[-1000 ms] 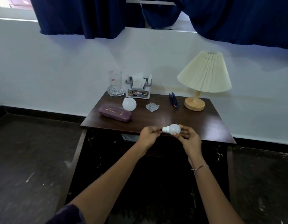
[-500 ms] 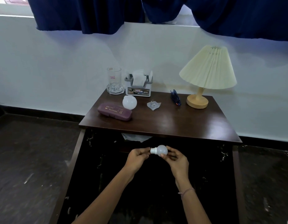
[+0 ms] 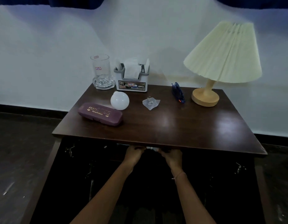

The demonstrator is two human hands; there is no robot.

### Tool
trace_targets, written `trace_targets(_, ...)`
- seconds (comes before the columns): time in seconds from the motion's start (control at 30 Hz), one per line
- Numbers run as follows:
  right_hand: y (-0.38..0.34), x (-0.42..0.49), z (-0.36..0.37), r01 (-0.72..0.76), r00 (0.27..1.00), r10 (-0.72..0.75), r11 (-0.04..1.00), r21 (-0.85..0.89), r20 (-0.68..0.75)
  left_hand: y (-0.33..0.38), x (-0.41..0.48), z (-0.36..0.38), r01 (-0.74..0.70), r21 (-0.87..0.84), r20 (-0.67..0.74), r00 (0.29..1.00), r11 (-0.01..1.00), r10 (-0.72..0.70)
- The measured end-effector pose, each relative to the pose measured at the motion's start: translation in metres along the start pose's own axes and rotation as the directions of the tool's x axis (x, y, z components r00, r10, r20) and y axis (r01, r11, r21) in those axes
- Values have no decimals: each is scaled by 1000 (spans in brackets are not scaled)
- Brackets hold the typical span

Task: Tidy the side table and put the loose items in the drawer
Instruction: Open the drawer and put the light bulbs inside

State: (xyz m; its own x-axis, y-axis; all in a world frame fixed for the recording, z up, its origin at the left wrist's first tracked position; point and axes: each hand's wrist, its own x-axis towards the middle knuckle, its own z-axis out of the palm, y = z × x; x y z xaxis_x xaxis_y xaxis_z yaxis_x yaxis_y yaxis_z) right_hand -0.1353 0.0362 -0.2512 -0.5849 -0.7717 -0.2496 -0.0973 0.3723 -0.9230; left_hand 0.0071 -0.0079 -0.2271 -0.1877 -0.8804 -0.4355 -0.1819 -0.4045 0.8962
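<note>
White sliver of a small item (image 3: 152,148) sits between the curled fingers of the left hand (image 3: 134,154) and right hand (image 3: 171,156), tucked under the table (image 3: 172,126) edge. Whether they pinch it, I cannot tell. A loose hold could drop it hard into the drawer (image 3: 220,183) below.

Dark brown glossy desk (image 3: 180,126); a maroon case (image 3: 100,113) with gold lettering, a white bulb (image 3: 120,101), a blue dispenser (image 3: 178,92), and a cream pleated lampshade (image 3: 224,54) on a pale wood base (image 3: 205,98).

Home bedroom, side table (image 3: 172,126), shaded lamp (image 3: 224,54), tissue holder (image 3: 132,85), curtained window
</note>
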Motion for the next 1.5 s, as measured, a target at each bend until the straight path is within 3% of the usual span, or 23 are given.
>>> trace_targets(0.17,-2,9,6,11,999,-9,998,58,-31,1,5,7,25,-14,-22,999,1000,-25)
trace_targets(0.3,-1,-3,-1,-50,999,50,994,-94,3,-1,-1,4,-29,46,-56,998,999,32)
trace_targets(0.4,-2,-22,-7,-55,998,52,993,-102,-35,-1,-17,1,-62,68,-82,994,996,68)
trace_targets(0.5,-3,-52,-9,-57,993,53,998,-35,-103,0,-48,-1,-77,-115,-148,987,990,60)
trace_targets(0.6,-11,-87,-8,-107,990,107,994,15,-90,6,-87,-4,-121,-383,-246,969,916,25)
trace_targets(0.7,-26,-119,-10,-123,990,123,992,8,65,19,-123,-4,-184,-501,-302,953,846,28)
trace_targets(0.83,-56,-149,-25,-166,907,135,985,44,400,58,-147,-5,-323,-479,-297,935,816,196)
trace_targets(0.93,-87,-151,-41,-117,876,26,980,160,481,87,-138,-5,-330,-478,-230,942,814,246)
trace_targets(1.03,-126,-133,-53,-19,901,-103,961,276,421,110,-116,-3,-294,-447,-177,955,845,239)
trace_targets(1.17,-171,-82,-50,39,979,-103,941,336,176,133,-89,1,-209,-364,-80,978,908,193)
trace_targets(1.33,-185,-26,-31,189,979,-184,980,55,-89,158,-60,6,-163,-236,3,986,958,169)
trace_targets(1.5,-189,3,-27,256,962,-264,959,-122,-61,176,-45,9,-206,-20,-59,977,978,204)
